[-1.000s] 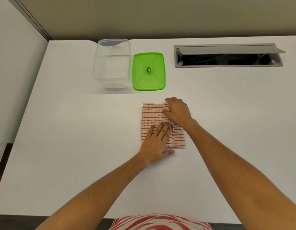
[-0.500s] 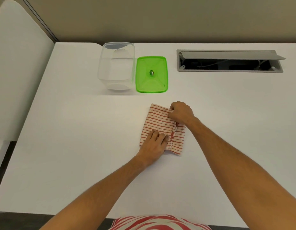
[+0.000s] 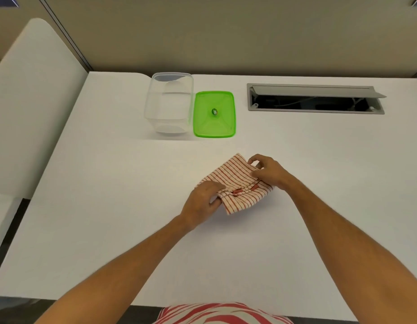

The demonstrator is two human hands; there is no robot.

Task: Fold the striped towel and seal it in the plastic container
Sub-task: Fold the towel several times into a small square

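Striped towel soft, light, floppy; left hand & right hand grip pinched on its opp. ends — hold by edges.

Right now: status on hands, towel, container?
Left hand and right hand both pinching the towel, folded on the table. Container open and empty, lid beside it. Path clear.

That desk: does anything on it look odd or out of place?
Only the grey cable hatch set into the white desk, whose flap stands open, showing cables. The clear plastic container and green lid sit neatly side by side.
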